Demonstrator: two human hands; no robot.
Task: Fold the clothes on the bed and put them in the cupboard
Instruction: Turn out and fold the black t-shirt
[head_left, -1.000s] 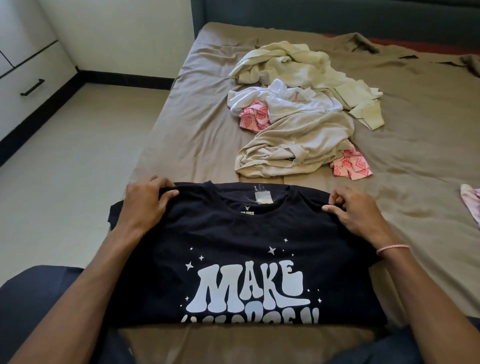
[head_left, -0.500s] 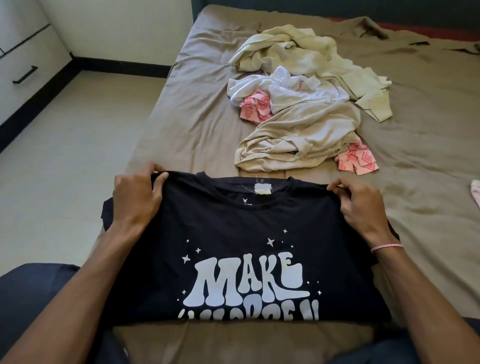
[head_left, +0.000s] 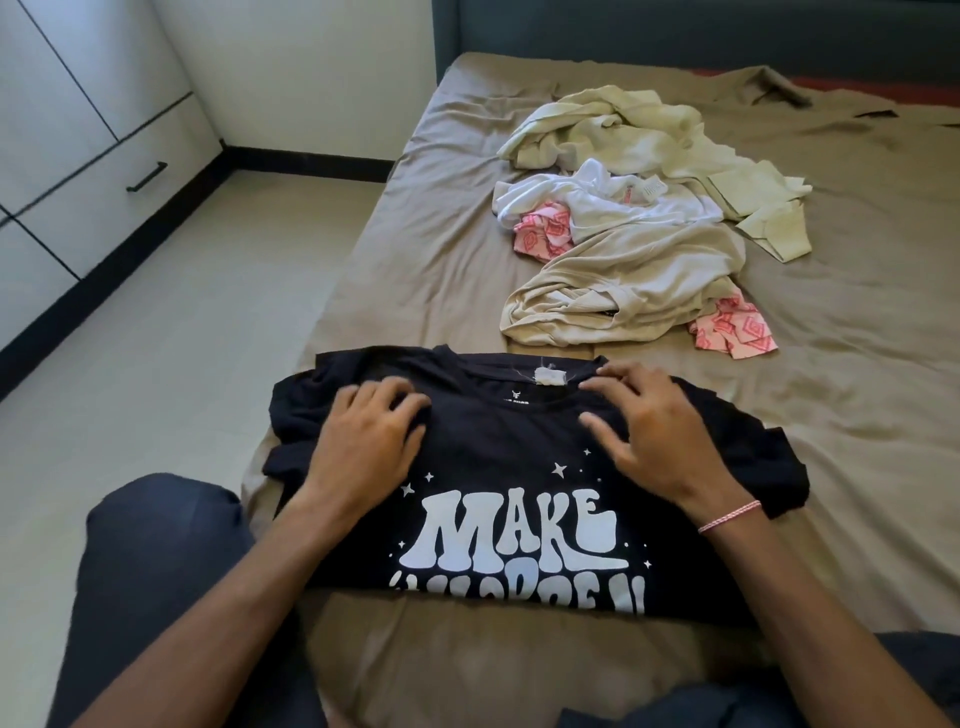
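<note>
- Looking down through the head view, the black T-shirt (head_left: 493, 431) is lying print-up on the near end of the bed (head_left: 441, 260), just in front of the person's knees, with its lower part apparently folded under, since the white lettering is cutting off at the near edge.
- The left hand (head_left: 363, 441) is resting palm-down on the shirt's left shoulder, fingers extended and lying on the cloth, pinching nothing; its fingertips are slightly blurred.
- The right hand (head_left: 649, 436) is lying on the right shoulder beside the collar label (head_left: 550, 375), fingers spread wide and flat, gripping nothing.
- Both sleeves are sticking out to the sides, and the left one is bunching up beside the left hand.
- Judging by its wrinkles, the shirt is behaving as light, limp jersey: it is likely to sag and lose its shape if lifted by one corner, and is neither slippery nor fragile.
- A sensible hold is probably a pinch at each shoulder seam to bring the sleeves inward, then two flat hands under the folded stack for carrying.
- A loose pile of cream, white and pink clothes (head_left: 634, 270) is waiting further up the bed, well apart from the shirt.
- The cupboard (head_left: 78, 171) is standing across the floor to the left, its fronts shut.
</note>
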